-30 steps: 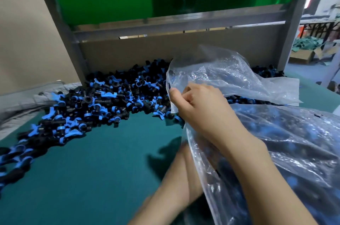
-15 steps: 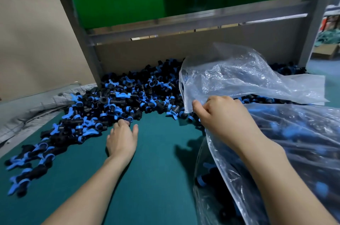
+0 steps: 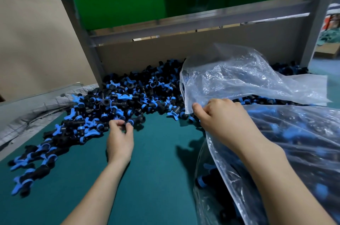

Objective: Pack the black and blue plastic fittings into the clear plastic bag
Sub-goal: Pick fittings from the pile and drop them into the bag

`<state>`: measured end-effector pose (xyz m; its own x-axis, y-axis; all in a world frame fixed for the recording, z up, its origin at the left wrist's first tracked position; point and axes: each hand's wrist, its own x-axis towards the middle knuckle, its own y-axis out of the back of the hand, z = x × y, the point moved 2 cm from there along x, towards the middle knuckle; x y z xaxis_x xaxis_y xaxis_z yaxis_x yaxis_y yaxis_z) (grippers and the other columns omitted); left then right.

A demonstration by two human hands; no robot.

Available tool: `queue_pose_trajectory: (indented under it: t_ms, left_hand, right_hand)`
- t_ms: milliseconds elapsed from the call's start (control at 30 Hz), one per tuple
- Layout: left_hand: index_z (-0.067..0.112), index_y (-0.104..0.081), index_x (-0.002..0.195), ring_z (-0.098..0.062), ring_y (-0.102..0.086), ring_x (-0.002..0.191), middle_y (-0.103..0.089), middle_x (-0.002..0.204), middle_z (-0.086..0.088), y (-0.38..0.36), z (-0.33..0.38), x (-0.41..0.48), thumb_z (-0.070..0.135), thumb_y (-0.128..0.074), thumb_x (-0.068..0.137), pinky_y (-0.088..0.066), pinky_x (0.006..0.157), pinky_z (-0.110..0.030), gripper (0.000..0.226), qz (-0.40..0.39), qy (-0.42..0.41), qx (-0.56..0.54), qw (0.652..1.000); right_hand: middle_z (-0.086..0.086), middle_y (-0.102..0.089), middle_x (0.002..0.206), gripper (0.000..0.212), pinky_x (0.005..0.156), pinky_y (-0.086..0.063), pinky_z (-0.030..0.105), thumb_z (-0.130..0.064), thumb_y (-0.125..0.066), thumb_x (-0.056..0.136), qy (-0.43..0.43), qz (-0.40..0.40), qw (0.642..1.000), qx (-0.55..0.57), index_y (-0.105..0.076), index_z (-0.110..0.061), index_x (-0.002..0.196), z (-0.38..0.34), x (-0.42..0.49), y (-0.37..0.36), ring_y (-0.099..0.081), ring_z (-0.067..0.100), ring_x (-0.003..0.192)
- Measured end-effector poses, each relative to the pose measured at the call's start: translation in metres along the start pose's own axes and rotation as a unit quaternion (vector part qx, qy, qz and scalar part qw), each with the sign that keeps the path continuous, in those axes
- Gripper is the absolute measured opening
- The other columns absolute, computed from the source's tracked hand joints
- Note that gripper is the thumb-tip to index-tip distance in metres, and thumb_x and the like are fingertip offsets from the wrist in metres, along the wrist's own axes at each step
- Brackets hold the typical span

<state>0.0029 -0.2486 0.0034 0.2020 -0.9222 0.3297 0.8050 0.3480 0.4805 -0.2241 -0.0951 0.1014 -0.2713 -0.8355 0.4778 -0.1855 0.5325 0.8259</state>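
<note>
Plastic fittings (image 3: 128,99): black bodies with blue wings, heaped across the middle of the frame and trailing to the lower left. More show through the film at lower right, so packing looks under way but far from done.
Bag (image 3: 248,81): clear and crumpled, filling the right half of the frame. Its upper lip is raised over the heap's right end and its mouth faces the heap, likely so each piece travels a short way.
Right hand (image 3: 220,120): centre right, fingers curled round the bag's lip with the thumb pinching the film. It seems to be keeping the mouth open.
Left hand (image 3: 120,142): centre, fingertips narrowed onto one of the fittings at the heap's near edge. This looks like a pick-up meant for the bag.
Mat (image 3: 156,169): teal, under everything. The stretch between the left hand and the bag is the path a piece would cross.
Cardboard (image 3: 202,50): upright behind the heap, upper centre, apparently stopping pieces from rolling off the back.
Frame (image 3: 81,37): grey post and rail across the top, with a green panel (image 3: 119,4) behind.
Risk: the thin film could slip from the pinch and let the mouth collapse.
</note>
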Motion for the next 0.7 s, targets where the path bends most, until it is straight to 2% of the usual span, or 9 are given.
queue_pose_trajectory:
  t_ms: [100, 200, 267, 333, 467, 600, 700]
  left_hand:
    - [0.021, -0.050, 0.100, -0.019, -0.057, 0.074, -0.061, 0.087, 0.003, 0.012, 0.008, -0.031, 0.023, -0.056, 0.098, -0.047, 0.069, -0.034, 0.008, -0.027, 0.008, -0.201, 0.979]
    - [0.015, -0.052, 0.102, -0.006, -0.057, 0.070, -0.062, 0.083, 0.005, 0.014, 0.021, -0.062, 0.011, -0.056, 0.098, -0.046, 0.065, -0.015, 0.007, -0.064, -0.001, -0.322, 0.944]
    - [0.014, -0.053, 0.100, -0.002, -0.058, 0.066, -0.064, 0.077, 0.011, 0.010, 0.030, -0.079, 0.008, -0.056, 0.097, -0.047, 0.062, -0.013, 0.007, -0.098, -0.012, -0.347, 0.933]
    - [0.014, -0.054, 0.098, -0.003, -0.057, 0.066, -0.063, 0.073, 0.015, 0.004, 0.038, -0.090, 0.008, -0.055, 0.097, -0.047, 0.061, -0.014, 0.007, -0.133, -0.024, -0.360, 0.923]
    - [0.020, -0.056, 0.096, -0.005, -0.058, 0.066, -0.062, 0.073, 0.013, 0.000, 0.042, -0.096, 0.012, -0.058, 0.096, -0.048, 0.063, -0.018, 0.009, -0.169, -0.038, -0.357, 0.918]
    - [0.023, -0.058, 0.094, -0.007, -0.057, 0.065, -0.062, 0.073, 0.010, 0.001, 0.041, -0.095, 0.026, -0.063, 0.088, -0.046, 0.062, -0.022, 0.008, -0.180, -0.022, -0.369, 0.912]
    - [0.020, -0.057, 0.095, -0.006, -0.056, 0.065, -0.062, 0.072, 0.011, 0.000, 0.040, -0.094, 0.016, -0.061, 0.095, -0.046, 0.062, -0.021, 0.006, -0.176, -0.020, -0.369, 0.912]
  right_hand:
    - [0.002, -0.059, 0.064, 0.052, 0.078, -0.039, 0.038, -0.040, -0.041, 0.100, 0.004, -0.025, 1.000, -0.014, -0.058, -0.012, 0.059, 0.000, 0.000, -0.002, -0.055, 0.027, 0.072]
    - [-0.004, -0.066, 0.078, 0.048, 0.078, -0.030, 0.036, -0.051, -0.039, 0.099, 0.010, -0.070, 0.997, -0.019, -0.068, -0.026, 0.070, -0.003, -0.001, 0.000, -0.054, 0.022, 0.084]
    - [-0.008, -0.068, 0.095, 0.036, 0.080, -0.027, 0.035, -0.056, -0.042, 0.098, 0.033, -0.092, 0.995, -0.032, -0.070, -0.033, 0.091, -0.005, -0.002, -0.001, -0.055, 0.021, 0.099]
    - [-0.013, -0.068, 0.103, 0.029, 0.081, -0.026, 0.035, -0.058, -0.047, 0.095, 0.047, -0.108, 0.992, -0.036, -0.068, -0.040, 0.102, -0.004, -0.004, -0.001, -0.054, 0.018, 0.105]
    - [-0.018, -0.069, 0.102, 0.022, 0.083, -0.027, 0.035, -0.058, -0.050, 0.094, 0.059, -0.121, 0.990, -0.033, -0.067, -0.046, 0.102, -0.001, -0.004, -0.002, -0.053, 0.016, 0.104]
    - [-0.019, -0.068, 0.094, 0.023, 0.083, -0.027, 0.035, -0.059, -0.049, 0.094, 0.070, -0.121, 0.990, -0.019, -0.068, -0.047, 0.097, 0.003, -0.003, -0.004, -0.053, 0.015, 0.099]
    - [-0.019, -0.063, 0.084, 0.026, 0.082, -0.026, 0.035, -0.060, -0.047, 0.095, 0.072, -0.126, 0.989, -0.014, -0.069, -0.047, 0.096, 0.005, -0.002, -0.005, -0.050, 0.015, 0.094]
